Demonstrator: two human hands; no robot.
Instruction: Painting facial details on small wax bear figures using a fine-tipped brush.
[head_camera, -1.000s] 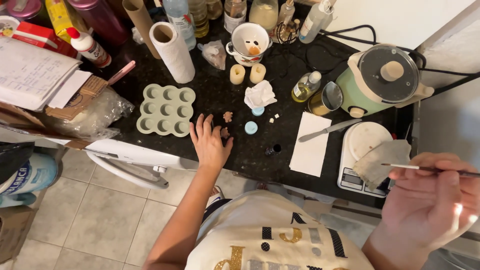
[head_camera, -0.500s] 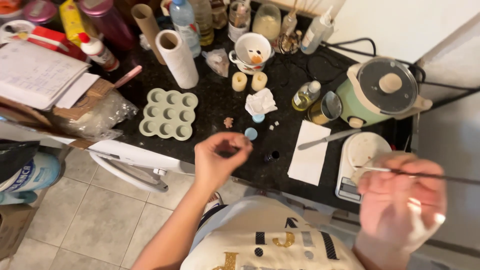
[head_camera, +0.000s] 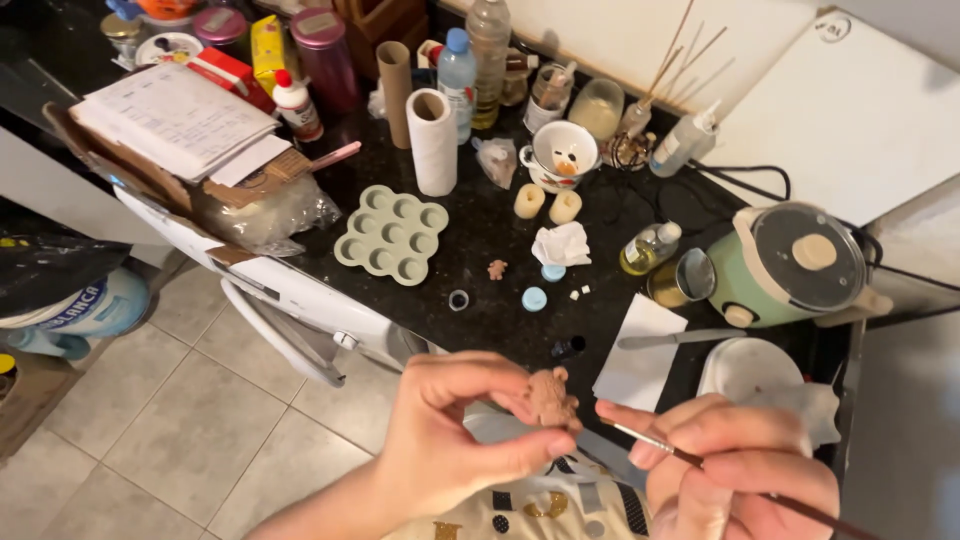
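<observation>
My left hand (head_camera: 455, 430) pinches a small brown bear-shaped figure (head_camera: 551, 397) between thumb and fingers, held up in front of my chest. My right hand (head_camera: 735, 465) grips a thin brush (head_camera: 690, 458) whose tip points left at the figure, almost touching it. A second small brown figure (head_camera: 496, 268) lies on the black counter (head_camera: 480, 235) near a pale green round-cavity mould (head_camera: 392, 234). A blue cap (head_camera: 534, 298) and a small dark ring (head_camera: 458, 299) lie near the counter's front edge.
On the counter stand a paper towel roll (head_camera: 432, 140), a white mug (head_camera: 560, 155), two small candles (head_camera: 546, 203), a little oil bottle (head_camera: 648, 249), a green lidded pot (head_camera: 790, 265), a white sheet (head_camera: 640, 350) and a stack of papers (head_camera: 175, 115). Tiled floor lies at the left.
My left hand rose off the counter with the brown figure and came up close. My right hand moved left, bringing the brush tip to the figure.
</observation>
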